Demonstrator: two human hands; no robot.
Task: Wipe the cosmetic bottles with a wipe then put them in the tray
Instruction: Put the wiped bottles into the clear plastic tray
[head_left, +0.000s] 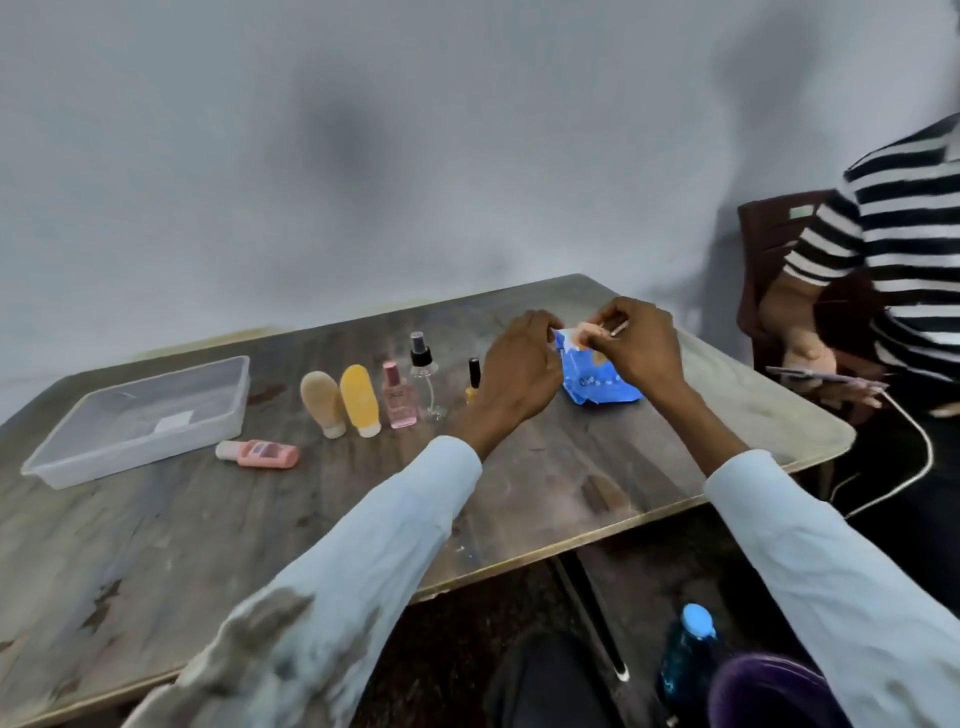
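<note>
Blue wipe pack (597, 376) (crinkled, flap lifted) between both hands

No readable text anywhere. White lettering on the crinkled blue plastic wipe packet (597, 382), too blurred to make out. Left of that packet, faint print on the square pink glass perfume bottle (399, 402) and a dark label on the lying pink plastic bottle (262, 453), both illegible.

Both arms outstretched, left hand (522, 364) and right hand (641, 348) close together, fingers (597, 325) pinching
</note>
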